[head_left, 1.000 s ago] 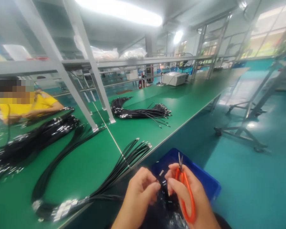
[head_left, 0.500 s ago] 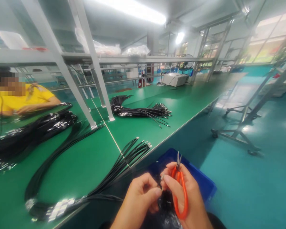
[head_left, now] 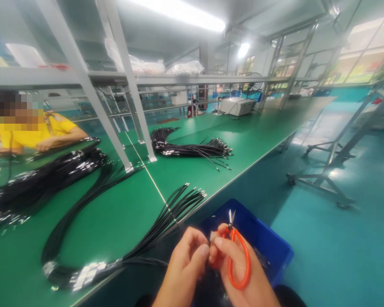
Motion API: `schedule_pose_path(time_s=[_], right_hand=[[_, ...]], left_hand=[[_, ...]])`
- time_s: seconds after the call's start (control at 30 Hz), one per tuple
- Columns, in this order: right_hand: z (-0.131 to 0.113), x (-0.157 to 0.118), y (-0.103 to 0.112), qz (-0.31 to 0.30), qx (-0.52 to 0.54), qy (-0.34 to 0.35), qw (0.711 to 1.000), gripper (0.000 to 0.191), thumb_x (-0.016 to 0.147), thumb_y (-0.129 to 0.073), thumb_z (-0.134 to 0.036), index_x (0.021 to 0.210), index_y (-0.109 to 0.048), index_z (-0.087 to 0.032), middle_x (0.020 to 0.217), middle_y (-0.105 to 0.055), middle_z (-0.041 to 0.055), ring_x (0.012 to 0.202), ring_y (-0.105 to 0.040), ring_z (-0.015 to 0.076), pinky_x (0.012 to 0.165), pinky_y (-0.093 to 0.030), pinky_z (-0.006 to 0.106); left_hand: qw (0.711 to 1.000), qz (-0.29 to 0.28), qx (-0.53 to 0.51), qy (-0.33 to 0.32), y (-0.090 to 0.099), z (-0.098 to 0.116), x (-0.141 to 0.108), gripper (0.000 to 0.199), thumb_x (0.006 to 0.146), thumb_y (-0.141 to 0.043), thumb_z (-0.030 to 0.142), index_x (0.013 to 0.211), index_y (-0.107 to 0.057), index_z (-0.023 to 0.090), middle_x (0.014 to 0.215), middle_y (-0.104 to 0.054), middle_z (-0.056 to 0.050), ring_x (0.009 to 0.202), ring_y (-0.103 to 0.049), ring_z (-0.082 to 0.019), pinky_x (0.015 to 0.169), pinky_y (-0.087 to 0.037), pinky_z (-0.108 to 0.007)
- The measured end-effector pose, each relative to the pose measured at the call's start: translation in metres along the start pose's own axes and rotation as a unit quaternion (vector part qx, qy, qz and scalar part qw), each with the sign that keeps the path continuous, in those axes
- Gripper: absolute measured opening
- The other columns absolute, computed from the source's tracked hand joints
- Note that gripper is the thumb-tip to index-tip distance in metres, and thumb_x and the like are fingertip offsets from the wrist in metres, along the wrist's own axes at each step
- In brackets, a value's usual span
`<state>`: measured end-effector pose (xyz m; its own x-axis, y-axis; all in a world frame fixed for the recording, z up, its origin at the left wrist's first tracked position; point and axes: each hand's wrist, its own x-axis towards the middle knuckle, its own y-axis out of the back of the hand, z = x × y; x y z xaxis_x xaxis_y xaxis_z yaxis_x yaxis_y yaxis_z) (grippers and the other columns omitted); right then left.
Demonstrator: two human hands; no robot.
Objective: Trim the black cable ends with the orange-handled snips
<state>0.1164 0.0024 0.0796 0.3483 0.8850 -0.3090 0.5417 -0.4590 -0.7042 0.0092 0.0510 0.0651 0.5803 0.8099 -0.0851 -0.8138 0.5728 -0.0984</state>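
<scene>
My right hand holds orange-handled scissors, their slightly parted blades pointing up and away. Its thumb and forefinger also pinch a small pale piece. Close beside it on the left, my left hand has thumb and fingers pressed together near that piece; what they pinch is too small to make out. Both hands are over a blue bin below the table edge. Left of them, a bundle of black cables with silvery ends curves over the green table.
More black cables lie in a pile on the left and a bundle farther back. White shelf posts rise from the table. A person in a yellow shirt sits across it. A wheeled metal frame stands at right.
Both hands have come closer together, and the scissors have shifted left with their blades tilted more to the left. The view has moved slightly.
</scene>
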Motion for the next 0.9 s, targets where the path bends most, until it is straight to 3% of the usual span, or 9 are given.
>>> schedule_pose_path(time_s=[0.13, 0.23, 0.4, 0.53, 0.7, 0.9], right_hand=[[0.005, -0.002, -0.007, 0.012, -0.027, 0.038, 0.999, 0.020, 0.062, -0.079, -0.023, 0.074, -0.063, -0.022, 0.071, -0.062, -0.0011, 0.065, -0.056, 0.0147, 0.057, -0.048, 0.024], [0.005, -0.004, -0.011, 0.010, -0.041, 0.067, 0.997, 0.019, 0.064, -0.078, -0.027, 0.073, -0.063, -0.022, 0.068, -0.060, -0.0015, 0.061, -0.055, 0.0142, 0.056, -0.048, 0.024], [0.000, -0.001, -0.007, -0.008, -0.008, 0.030, 0.999, 0.022, 0.060, -0.079, -0.021, 0.076, -0.064, -0.021, 0.063, -0.061, -0.0028, 0.054, -0.053, 0.0119, 0.054, -0.047, 0.023], [-0.002, 0.000, -0.004, -0.025, 0.006, 0.016, 1.000, 0.019, 0.061, -0.077, -0.018, 0.075, -0.064, -0.020, 0.060, -0.062, -0.0027, 0.054, -0.054, 0.0121, 0.056, -0.047, 0.023], [-0.003, -0.001, -0.006, -0.015, 0.018, 0.010, 1.000, 0.019, 0.059, -0.078, -0.017, 0.073, -0.066, -0.020, 0.062, -0.064, -0.0019, 0.055, -0.055, 0.0124, 0.055, -0.047, 0.024], [-0.007, 0.000, -0.008, -0.003, 0.004, 0.002, 1.000, 0.014, 0.057, -0.077, -0.020, 0.067, -0.067, -0.020, 0.058, -0.061, -0.0022, 0.054, -0.053, 0.0120, 0.055, -0.048, 0.024]], left_hand=[[0.996, 0.068, 0.023, -0.060, -0.011, 0.013, -0.001, 0.025, 0.079, -0.061, 0.043, 0.079, -0.053, 0.019, 0.067, -0.053, 0.002, 0.060, -0.048, -0.013, 0.055, -0.041, -0.022], [0.991, 0.124, 0.019, -0.050, -0.016, 0.020, 0.002, 0.024, 0.076, -0.064, 0.038, 0.068, -0.054, 0.018, 0.059, -0.053, 0.002, 0.054, -0.050, -0.012, 0.053, -0.043, -0.023], [0.995, 0.060, -0.066, -0.036, -0.009, 0.023, 0.008, 0.024, 0.077, -0.065, 0.035, 0.064, -0.058, 0.016, 0.050, -0.059, 0.001, 0.046, -0.053, -0.012, 0.048, -0.041, -0.023], [0.993, 0.061, -0.099, -0.030, -0.005, 0.021, 0.007, 0.021, 0.076, -0.067, 0.033, 0.066, -0.062, 0.015, 0.053, -0.061, 0.001, 0.049, -0.053, -0.011, 0.052, -0.042, -0.023], [0.988, 0.079, -0.134, -0.022, -0.014, 0.024, 0.007, 0.023, 0.072, -0.070, 0.036, 0.066, -0.058, 0.017, 0.051, -0.057, 0.003, 0.047, -0.050, -0.010, 0.049, -0.041, -0.022], [0.986, 0.050, -0.159, -0.026, -0.012, 0.018, 0.010, 0.023, 0.075, -0.066, 0.034, 0.065, -0.053, 0.018, 0.053, -0.054, 0.004, 0.050, -0.050, -0.011, 0.052, -0.042, -0.023]])
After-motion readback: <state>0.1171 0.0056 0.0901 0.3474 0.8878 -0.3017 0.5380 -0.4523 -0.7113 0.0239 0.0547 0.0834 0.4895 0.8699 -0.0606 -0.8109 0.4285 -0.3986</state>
